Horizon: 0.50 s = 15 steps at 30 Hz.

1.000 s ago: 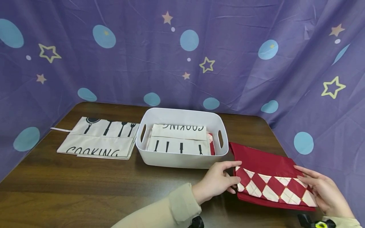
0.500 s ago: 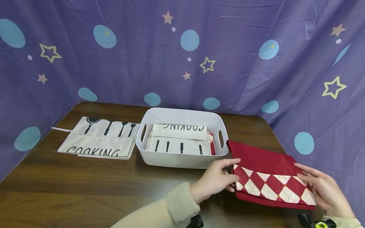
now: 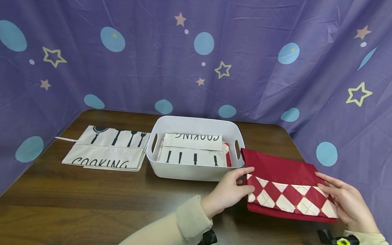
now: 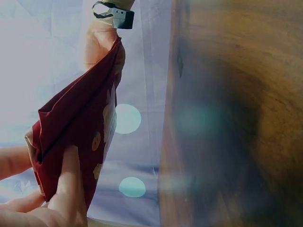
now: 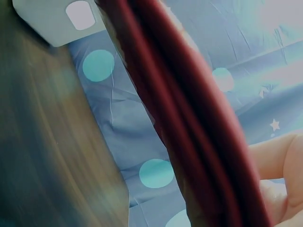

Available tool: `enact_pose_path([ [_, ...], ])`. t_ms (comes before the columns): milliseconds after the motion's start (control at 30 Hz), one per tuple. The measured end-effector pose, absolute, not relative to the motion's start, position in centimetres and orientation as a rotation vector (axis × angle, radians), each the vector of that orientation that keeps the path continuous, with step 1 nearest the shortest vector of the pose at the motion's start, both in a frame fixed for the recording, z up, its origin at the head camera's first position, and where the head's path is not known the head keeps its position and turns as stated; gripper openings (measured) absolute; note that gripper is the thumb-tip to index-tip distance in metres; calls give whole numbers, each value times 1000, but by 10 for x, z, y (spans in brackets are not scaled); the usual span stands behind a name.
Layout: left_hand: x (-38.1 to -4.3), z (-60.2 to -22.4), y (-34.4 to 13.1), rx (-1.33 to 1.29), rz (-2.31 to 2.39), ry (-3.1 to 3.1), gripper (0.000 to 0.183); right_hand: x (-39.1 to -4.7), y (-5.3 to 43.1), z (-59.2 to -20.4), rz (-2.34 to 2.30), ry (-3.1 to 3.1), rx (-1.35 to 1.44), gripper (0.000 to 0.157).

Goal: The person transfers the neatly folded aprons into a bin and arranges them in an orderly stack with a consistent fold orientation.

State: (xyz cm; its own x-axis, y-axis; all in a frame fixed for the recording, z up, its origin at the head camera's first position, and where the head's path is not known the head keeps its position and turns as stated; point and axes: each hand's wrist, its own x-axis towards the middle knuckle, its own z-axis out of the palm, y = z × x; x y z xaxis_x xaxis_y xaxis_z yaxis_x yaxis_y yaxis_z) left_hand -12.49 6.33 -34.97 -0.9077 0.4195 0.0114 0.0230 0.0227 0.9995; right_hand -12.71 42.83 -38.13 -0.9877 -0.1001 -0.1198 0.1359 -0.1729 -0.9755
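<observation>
Both hands hold a folded red apron (image 3: pixel 278 166) by its two short sides. It has a red and white diamond-patterned band and is raised above the table. The left hand (image 3: pixel 228 192) pinches the left edge, thumb in front; in the left wrist view its fingers (image 4: pixel 71 177) lie on either side of the cloth. At the opposite edge, the right hand (image 3: pixel 352 200) grips with the thumb over the front. Stacked red folds show in the right wrist view, with part of the right hand (image 5: pixel 284 175) behind them. The far fingers are partly hidden by cloth.
A white basin (image 3: pixel 186 172) with side handle holes stands left of the red apron. Inside lies a folded white apron (image 3: pixel 193 154) printed COOKING, with red diamond cloth (image 3: pixel 227 154) beneath. Another folded white apron (image 3: pixel 107 149) lies on the wooden table (image 3: pixel 101 197). A purple curtain (image 3: pixel 137 68) hangs behind.
Both hands have moved the red apron slightly up and to the left, bringing its left corner up to the basin's right end. The basin and white aprons have stayed in place.
</observation>
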Motion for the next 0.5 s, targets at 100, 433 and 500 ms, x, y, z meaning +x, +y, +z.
enact_pose_path([
  [100,-126,-349,61,472,1969,2000,52,-128,426,-379,-2302,1913,52,49],
  [433,-129,-347,55,399,2075,1832,53,-130,415,-374,-2362,1901,-18,49],
  [500,-129,-346,53,384,2079,1825,53,-130,413,-373,-2366,1902,-23,50],
])
